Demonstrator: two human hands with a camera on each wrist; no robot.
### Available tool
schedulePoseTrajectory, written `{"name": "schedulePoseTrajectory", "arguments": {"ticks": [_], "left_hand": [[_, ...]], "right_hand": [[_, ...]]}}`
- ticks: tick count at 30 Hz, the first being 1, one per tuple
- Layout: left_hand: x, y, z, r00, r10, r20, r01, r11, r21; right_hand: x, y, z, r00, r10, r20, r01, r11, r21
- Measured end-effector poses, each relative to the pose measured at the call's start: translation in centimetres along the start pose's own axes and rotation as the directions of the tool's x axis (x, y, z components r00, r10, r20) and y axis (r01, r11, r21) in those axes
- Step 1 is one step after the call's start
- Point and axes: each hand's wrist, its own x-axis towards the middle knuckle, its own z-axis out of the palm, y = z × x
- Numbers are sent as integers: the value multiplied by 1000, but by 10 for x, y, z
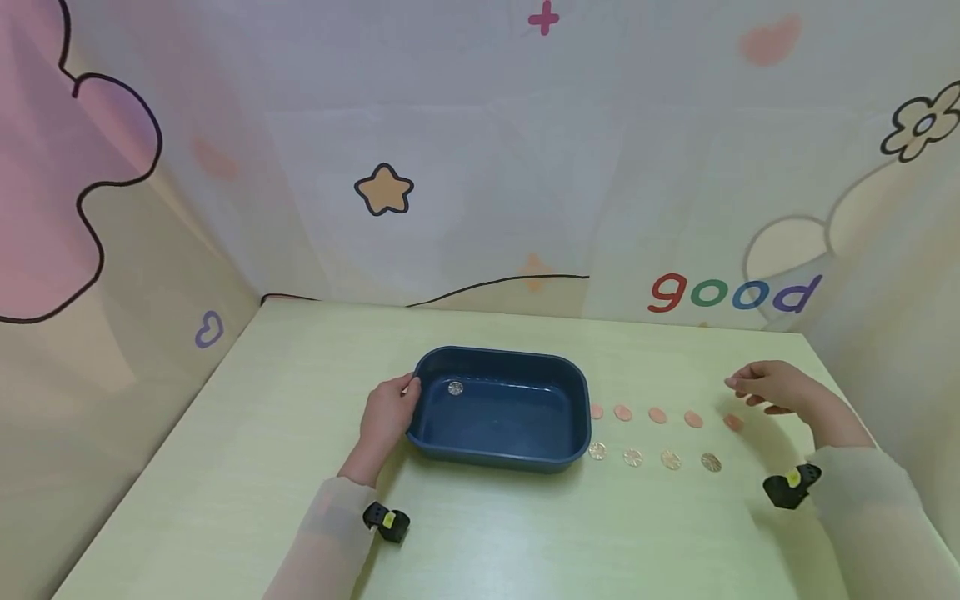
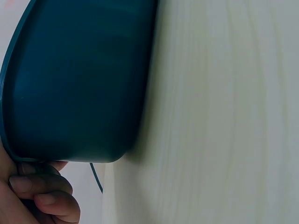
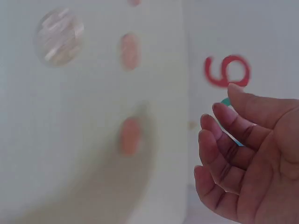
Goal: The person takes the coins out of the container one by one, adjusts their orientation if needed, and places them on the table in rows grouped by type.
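Note:
A dark blue rectangular plastic basin (image 1: 498, 425) sits near the middle of the table, one small patterned metallic coin (image 1: 455, 388) lying inside it. My left hand (image 1: 387, 415) grips the basin's left end at the rim, its fingers curled under the edge in the left wrist view. Right of the basin run two rows: pinkish discs (image 1: 657, 415) behind, gold-toned patterned coins (image 1: 671, 460) in front. Over the rightmost pinkish disc (image 1: 733, 422), my right hand (image 1: 787, 392) hovers with loosely bent fingers. Nothing shows between its fingers in the right wrist view.
The pale wooden-look table (image 1: 247, 467) meets a printed cloth backdrop (image 1: 480, 225) at its back edge. More cloth hangs at the left and right sides. Each wrist carries a small black camera.

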Motion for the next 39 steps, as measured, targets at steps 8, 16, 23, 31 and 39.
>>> {"name": "schedulePoseTrajectory", "arguments": {"ticks": [8, 16, 23, 31, 39], "left_hand": [[0, 1, 0, 1000, 8, -2, -8, 1000, -4], [1, 0, 1, 1000, -7, 11, 7, 1000, -4], [0, 0, 0, 1000, 5, -2, -5, 1000, -6], [1, -1, 1, 1000, -9, 4, 9, 1000, -5], [1, -2, 1, 1000, -9, -4, 9, 1000, -3]], "right_hand": [[-8, -67, -2, 967, -238, -88, 232, 970, -75], [-10, -132, 7, 921, -382, -74, 371, 920, -130], [3, -183, 24, 897, -441, -14, 436, 891, -130], [28, -225, 56, 866, -488, 108, 500, 850, -166], [45, -246, 78, 834, -531, 152, 550, 820, -156]]}}
